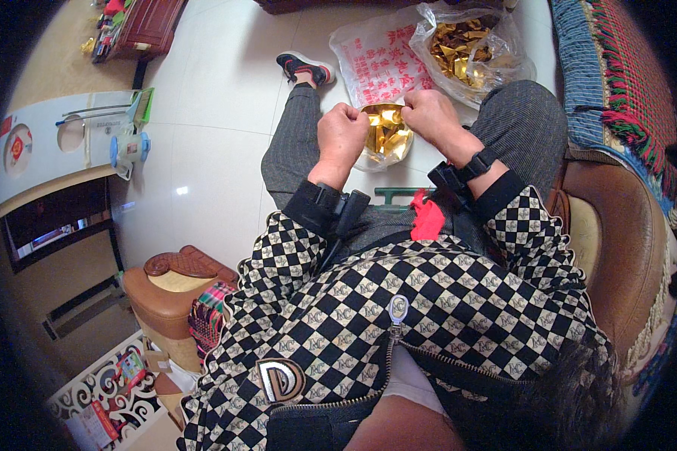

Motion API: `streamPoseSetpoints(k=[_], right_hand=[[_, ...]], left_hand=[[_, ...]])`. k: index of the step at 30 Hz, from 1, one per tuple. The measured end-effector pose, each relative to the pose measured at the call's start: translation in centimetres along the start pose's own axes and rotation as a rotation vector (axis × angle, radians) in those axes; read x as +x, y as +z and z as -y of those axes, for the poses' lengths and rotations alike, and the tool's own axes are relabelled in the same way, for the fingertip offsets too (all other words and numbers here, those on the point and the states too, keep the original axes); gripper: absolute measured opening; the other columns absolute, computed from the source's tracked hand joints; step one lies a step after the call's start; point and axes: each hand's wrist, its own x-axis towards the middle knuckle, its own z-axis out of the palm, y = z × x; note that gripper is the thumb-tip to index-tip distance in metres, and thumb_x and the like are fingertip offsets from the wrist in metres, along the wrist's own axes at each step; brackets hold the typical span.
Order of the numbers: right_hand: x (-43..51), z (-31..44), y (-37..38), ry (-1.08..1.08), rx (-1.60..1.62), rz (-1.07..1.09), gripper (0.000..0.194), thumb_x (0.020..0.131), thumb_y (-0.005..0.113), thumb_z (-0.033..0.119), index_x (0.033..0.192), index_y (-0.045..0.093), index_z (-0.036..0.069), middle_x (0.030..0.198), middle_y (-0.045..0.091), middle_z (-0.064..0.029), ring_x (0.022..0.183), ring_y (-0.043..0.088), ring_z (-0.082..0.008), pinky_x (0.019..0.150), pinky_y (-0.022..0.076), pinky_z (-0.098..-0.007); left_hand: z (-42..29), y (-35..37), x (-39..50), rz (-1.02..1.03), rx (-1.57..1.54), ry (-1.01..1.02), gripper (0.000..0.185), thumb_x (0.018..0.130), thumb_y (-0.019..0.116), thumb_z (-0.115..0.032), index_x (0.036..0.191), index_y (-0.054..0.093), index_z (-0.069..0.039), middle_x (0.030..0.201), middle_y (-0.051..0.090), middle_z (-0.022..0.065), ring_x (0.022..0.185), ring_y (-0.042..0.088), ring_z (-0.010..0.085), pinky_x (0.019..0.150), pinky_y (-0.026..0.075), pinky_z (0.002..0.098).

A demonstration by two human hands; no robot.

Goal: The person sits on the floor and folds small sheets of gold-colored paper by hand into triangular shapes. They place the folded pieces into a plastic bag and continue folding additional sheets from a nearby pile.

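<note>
My left hand (341, 138) is curled with thumb and fingers pinched at the left side of a shiny gold foil piece (385, 115). My right hand (432, 115) pinches its right side, so the foil spans the gap between my fists. Directly beneath, more gold foil pieces (392, 144) lie in a small clear plastic bag (372, 164). Exactly where the held piece ends and the pieces below begin is hard to tell. A red scrap of cloth or paper (427, 220) rests by my lap, beside a green handle-like bar (403, 194).
A large clear bag (429, 28) full of folded gold foil (462, 51) sits ahead on the tiled floor, over a white plastic bag with red writing (378, 65). A brown leather armrest (615, 225) and fringed throw (632, 73) flank me at right; another armrest (163, 304) stands left.
</note>
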Motion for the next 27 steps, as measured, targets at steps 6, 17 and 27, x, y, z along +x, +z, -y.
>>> streamPoseSetpoints(k=[6,17,27], right_hand=[[-0.2,0.0,0.2,-0.034,0.000,-0.037,0.022,0.073,0.053,0.019,0.076,0.069,0.004,0.077,0.063,-0.0235,0.076,0.063,-0.0406,0.071,0.0493,-0.0497],[-0.3,0.0,0.6,-0.106,0.025,-0.036,0.021,0.076,0.053,0.020,0.080,0.064,0.003,0.077,0.061,-0.0229,0.075,0.060,-0.0406,0.068,0.0474,-0.0489],[0.0,-0.5,0.8,-0.058,0.108,-0.010,0.022,0.075,0.053,0.020,0.074,0.066,0.003,0.075,0.062,-0.0227,0.075,0.062,-0.0390,0.068,0.0486,-0.0486]], left_hand=[[-0.4,-0.2,0.0,-0.047,0.045,0.040,0.016,0.073,0.064,-0.019,0.070,0.066,-0.003,0.070,0.066,0.0172,0.067,0.066,0.0317,0.066,0.053,0.0383],[0.4,0.5,0.1,0.048,-0.002,0.020,0.016,0.074,0.063,-0.017,0.074,0.065,-0.001,0.070,0.065,0.0181,0.068,0.066,0.0322,0.066,0.052,0.0386],[2.4,1.4,0.6,0.163,-0.292,-0.006,0.013,0.083,0.063,-0.009,0.081,0.061,0.003,0.071,0.065,0.0062,0.060,0.064,0.0112,0.055,0.053,0.0253]])
